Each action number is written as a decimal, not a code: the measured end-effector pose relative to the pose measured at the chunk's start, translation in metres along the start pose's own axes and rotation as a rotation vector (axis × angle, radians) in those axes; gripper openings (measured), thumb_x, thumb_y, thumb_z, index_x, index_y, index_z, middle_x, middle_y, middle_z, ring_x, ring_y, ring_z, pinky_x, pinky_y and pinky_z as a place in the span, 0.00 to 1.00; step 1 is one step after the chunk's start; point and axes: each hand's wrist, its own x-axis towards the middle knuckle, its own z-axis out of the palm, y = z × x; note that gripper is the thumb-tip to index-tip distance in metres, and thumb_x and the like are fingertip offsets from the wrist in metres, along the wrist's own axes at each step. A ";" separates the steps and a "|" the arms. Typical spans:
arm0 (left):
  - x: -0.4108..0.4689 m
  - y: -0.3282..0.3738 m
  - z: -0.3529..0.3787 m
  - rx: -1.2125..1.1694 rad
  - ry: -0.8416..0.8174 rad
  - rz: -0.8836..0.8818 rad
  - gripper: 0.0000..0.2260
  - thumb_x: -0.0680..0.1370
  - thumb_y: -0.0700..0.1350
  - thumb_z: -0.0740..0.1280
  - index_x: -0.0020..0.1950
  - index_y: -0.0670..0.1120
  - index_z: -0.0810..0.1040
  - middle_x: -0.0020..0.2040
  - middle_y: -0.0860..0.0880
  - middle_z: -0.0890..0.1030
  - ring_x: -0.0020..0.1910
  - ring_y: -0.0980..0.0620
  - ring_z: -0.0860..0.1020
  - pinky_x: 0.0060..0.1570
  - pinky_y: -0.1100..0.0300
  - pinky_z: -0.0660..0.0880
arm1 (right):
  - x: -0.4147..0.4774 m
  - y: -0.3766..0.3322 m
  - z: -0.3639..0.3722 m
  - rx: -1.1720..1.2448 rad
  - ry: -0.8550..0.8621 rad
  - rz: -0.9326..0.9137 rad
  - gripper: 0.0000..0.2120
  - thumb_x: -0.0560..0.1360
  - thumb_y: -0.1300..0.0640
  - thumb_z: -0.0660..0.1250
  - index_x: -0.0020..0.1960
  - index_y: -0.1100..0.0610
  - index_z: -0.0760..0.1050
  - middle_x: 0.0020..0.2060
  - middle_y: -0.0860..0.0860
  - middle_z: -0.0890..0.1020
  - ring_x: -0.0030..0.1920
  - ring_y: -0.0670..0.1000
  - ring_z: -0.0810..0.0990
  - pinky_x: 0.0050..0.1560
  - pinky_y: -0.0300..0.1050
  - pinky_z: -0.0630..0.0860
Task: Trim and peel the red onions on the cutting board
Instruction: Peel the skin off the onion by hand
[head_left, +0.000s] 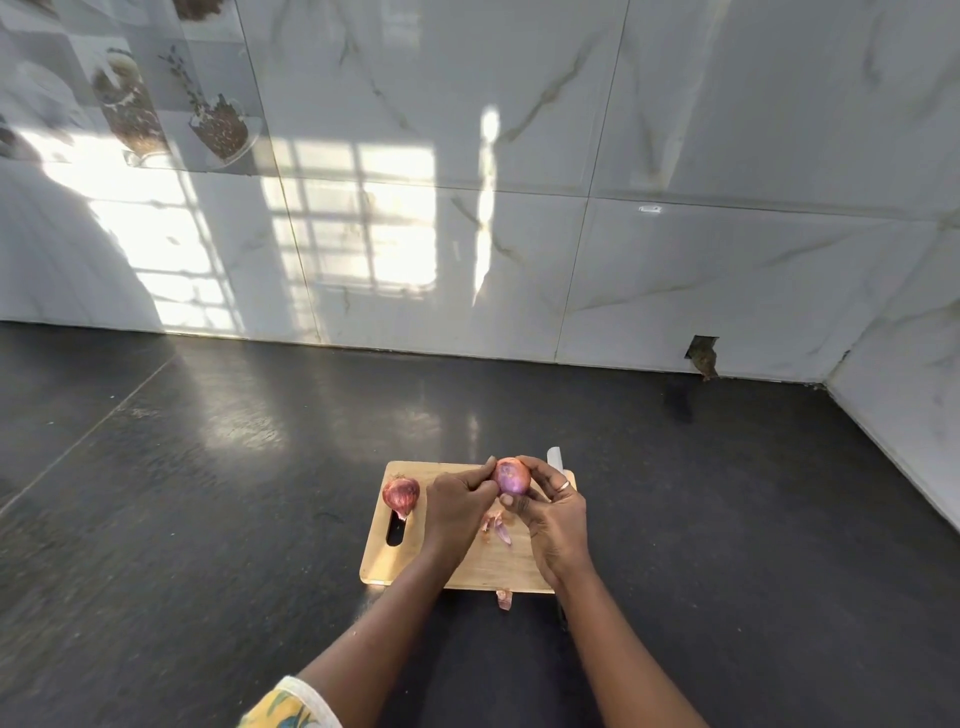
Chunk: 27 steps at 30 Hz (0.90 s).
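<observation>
Dark stone surface (208, 493) carries my wooden cutting board (488, 566). Above it, my right hand (558, 519) cups a half-peeled red onion (511, 476) while my left hand (457, 501) pinches its papery skin. It looks slick, so I grip the ends. An unpeeled onion (401, 494) waits left.

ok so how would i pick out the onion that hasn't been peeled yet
Find the wooden cutting board on the dark counter. At its left end, just above the handle slot, lies the unpeeled onion. It rests alone with dry streaked skin and a tail, unlike the smoother onion held in both hands.
</observation>
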 end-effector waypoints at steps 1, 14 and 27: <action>0.000 -0.001 -0.001 0.003 0.001 0.003 0.15 0.73 0.37 0.65 0.59 0.43 0.77 0.45 0.49 0.84 0.25 0.67 0.69 0.29 0.72 0.65 | 0.000 0.000 0.000 0.000 -0.002 -0.003 0.24 0.62 0.81 0.68 0.56 0.68 0.75 0.43 0.55 0.84 0.44 0.51 0.83 0.43 0.42 0.81; -0.008 -0.007 -0.011 -0.172 -0.055 -0.025 0.15 0.71 0.43 0.72 0.57 0.45 0.80 0.52 0.51 0.83 0.51 0.60 0.80 0.55 0.62 0.75 | 0.002 0.006 -0.002 -0.055 0.028 -0.053 0.23 0.62 0.79 0.71 0.55 0.67 0.76 0.47 0.57 0.82 0.45 0.50 0.81 0.42 0.42 0.79; -0.011 0.002 -0.005 0.065 0.054 0.080 0.09 0.72 0.38 0.68 0.52 0.43 0.82 0.44 0.49 0.85 0.38 0.65 0.76 0.36 0.74 0.70 | -0.001 0.009 0.000 -0.038 0.026 -0.077 0.22 0.60 0.77 0.73 0.51 0.62 0.78 0.47 0.58 0.83 0.48 0.54 0.82 0.46 0.45 0.80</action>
